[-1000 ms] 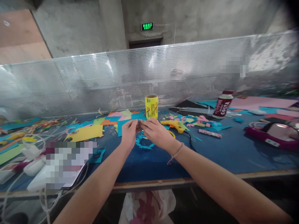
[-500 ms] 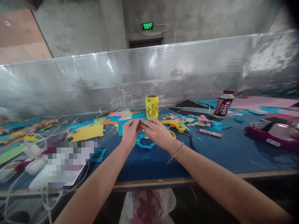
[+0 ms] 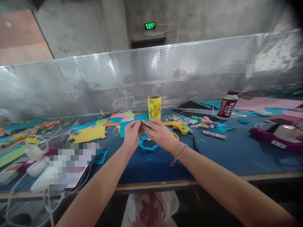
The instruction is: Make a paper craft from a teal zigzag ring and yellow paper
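Note:
My left hand [image 3: 131,135] and my right hand [image 3: 160,135] meet over the middle of the blue table [image 3: 227,154], fingertips pinched together on a small strip of blue paper [image 3: 145,125]. Below them on the table lies a jagged blue paper ring [image 3: 146,145]. A yellow roll of labels [image 3: 154,107] stands upright just beyond the hands. A yellow glue gun [image 3: 176,126] lies right of my right hand, its black cord running toward me.
Coloured paper scraps [image 3: 111,123] cover the table's far side, with a yellow sheet [image 3: 88,134] at left. A Costa bottle [image 3: 226,105] stands at right, a pink case [image 3: 279,136] further right. White cables and a charger [image 3: 38,167] lie at left. A perforated metal screen [image 3: 151,78] closes the back.
Both hands stay pinched on the blue strip and have barely shifted; the view has drifted slightly.

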A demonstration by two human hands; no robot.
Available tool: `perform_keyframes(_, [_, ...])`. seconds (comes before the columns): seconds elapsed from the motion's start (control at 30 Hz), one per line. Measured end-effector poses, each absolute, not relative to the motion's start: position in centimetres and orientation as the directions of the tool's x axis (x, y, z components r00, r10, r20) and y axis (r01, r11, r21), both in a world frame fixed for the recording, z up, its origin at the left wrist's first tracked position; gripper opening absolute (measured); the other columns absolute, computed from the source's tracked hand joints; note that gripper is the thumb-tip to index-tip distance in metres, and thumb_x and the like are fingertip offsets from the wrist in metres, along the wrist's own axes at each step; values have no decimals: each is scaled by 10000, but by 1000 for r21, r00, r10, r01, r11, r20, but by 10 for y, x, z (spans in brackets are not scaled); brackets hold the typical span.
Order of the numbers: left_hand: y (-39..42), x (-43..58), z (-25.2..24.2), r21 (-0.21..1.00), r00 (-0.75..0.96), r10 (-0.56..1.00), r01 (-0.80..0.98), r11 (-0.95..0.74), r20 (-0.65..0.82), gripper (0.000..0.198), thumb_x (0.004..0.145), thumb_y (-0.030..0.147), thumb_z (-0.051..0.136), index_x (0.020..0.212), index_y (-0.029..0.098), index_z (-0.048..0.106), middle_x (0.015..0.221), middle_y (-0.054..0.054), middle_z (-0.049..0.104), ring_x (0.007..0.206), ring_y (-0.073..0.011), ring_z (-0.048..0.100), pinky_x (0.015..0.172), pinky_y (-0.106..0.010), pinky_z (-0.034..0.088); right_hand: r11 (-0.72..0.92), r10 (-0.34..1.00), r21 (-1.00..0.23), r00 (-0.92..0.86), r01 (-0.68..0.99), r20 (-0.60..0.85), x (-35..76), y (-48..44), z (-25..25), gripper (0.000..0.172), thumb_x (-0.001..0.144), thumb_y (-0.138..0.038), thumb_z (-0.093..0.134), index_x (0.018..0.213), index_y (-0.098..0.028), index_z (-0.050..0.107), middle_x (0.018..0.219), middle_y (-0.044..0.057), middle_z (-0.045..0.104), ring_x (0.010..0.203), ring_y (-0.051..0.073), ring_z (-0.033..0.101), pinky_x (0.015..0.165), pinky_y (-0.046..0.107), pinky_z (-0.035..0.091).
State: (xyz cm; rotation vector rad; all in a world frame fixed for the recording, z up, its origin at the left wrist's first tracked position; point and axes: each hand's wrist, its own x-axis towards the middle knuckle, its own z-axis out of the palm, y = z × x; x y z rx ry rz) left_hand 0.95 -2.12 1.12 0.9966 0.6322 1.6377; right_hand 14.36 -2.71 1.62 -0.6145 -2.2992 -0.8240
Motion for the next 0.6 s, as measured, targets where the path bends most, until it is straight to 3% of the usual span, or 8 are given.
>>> perform_keyframes(0.6, [-17, 8, 8, 818, -72, 971, -526, -231, 229, 134, 620, 219, 646, 688, 104, 635, 653, -22, 625, 624, -94, 576, 643, -227, 440, 707, 241, 386, -715, 592, 656, 143, -20, 11, 312, 886, -178, 364, 1118, -89, 553, 1188, 116, 549, 1063, 207, 473, 933, 387, 401])
